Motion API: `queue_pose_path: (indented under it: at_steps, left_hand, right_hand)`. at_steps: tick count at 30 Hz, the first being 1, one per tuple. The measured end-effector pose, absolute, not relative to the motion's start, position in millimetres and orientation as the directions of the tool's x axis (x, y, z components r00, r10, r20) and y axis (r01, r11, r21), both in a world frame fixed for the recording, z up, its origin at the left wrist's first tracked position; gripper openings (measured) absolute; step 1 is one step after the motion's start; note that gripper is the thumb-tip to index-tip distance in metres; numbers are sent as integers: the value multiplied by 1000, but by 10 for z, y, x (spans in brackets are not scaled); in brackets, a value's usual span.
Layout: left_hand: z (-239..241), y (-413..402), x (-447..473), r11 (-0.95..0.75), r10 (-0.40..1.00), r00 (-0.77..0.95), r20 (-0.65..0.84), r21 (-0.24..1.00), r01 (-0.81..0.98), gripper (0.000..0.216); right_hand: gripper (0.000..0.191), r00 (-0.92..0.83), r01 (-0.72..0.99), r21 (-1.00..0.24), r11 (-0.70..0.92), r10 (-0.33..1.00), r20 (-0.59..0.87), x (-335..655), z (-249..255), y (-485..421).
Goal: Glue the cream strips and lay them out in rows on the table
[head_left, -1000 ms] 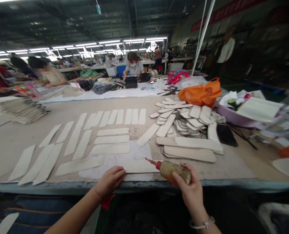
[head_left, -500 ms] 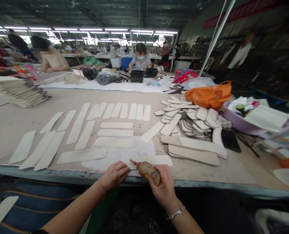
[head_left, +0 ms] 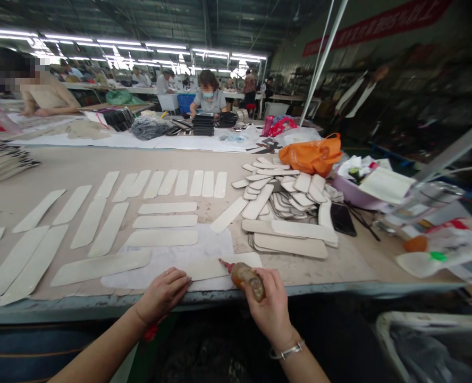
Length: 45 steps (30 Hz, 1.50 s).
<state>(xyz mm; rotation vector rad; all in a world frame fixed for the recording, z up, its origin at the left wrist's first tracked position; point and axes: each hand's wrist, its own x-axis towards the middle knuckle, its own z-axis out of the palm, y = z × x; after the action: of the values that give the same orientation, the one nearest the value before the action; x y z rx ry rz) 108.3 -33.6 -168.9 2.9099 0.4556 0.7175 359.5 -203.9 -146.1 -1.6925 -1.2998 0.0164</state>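
Observation:
In my right hand [head_left: 271,306] is a stained, brownish squeeze bottle with a red nozzle, seemingly a glue bottle [head_left: 247,279]. Its tip points left, over a long pale strip [head_left: 208,267] at the table's front edge. My left hand [head_left: 165,292] has its fingers pressed together at the strip's left end, thumb hidden. Under the strip lies a white sheet [head_left: 216,243]. Beyond it are several similar strips, such as a flat strip [head_left: 162,239] and a slanted strip [head_left: 108,230].
To the right stands a pile of dark-edged pale pieces [head_left: 292,194], with a black phone-like slab [head_left: 343,219] beside it. Behind are an orange bag [head_left: 311,155] and a purple basin [head_left: 355,192]. A co-worker [head_left: 209,98] sits across the table.
The view has swung right, so table things appear farther left. My left hand is farther from the bottle, and more of the strip shows between them. The bottle stays in my right hand.

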Motion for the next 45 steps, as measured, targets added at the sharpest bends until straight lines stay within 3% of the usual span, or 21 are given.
queue_pose_path:
  at_steps: [12,18,26,32,40,45]
  left_hand:
    - [-1709,-311,1101,-951,306,837,454,193,243,15]
    - [-1658,-339,1103,-952,303,838,453,182,246,16]
    - [-1624,-351,1107,-954,299,845,443,146,261,16]
    - [-1667,-343,1085,-949,313,843,437,178,260,17]
    - [-1690,-333,1075,-948,317,845,430,176,266,15]
    - [-1725,-321,1049,-947,316,853,416,192,257,19]
  right_hand:
    - [27,520,825,-537,-175,608,600,4057,-1435,-2405]
    - [29,481,812,-582,-37,606,633,3854,-1362,-2279]
    - [33,300,708,-671,221,766,569,3246,-1408,-1837]
    - [31,253,717,-663,216,806,536,3129,-1424,-1736]
    - [28,406,785,-618,38,722,560,3559,-1413,-2028]
    - [29,403,723,-675,146,705,584,3451,-1393,-1966]
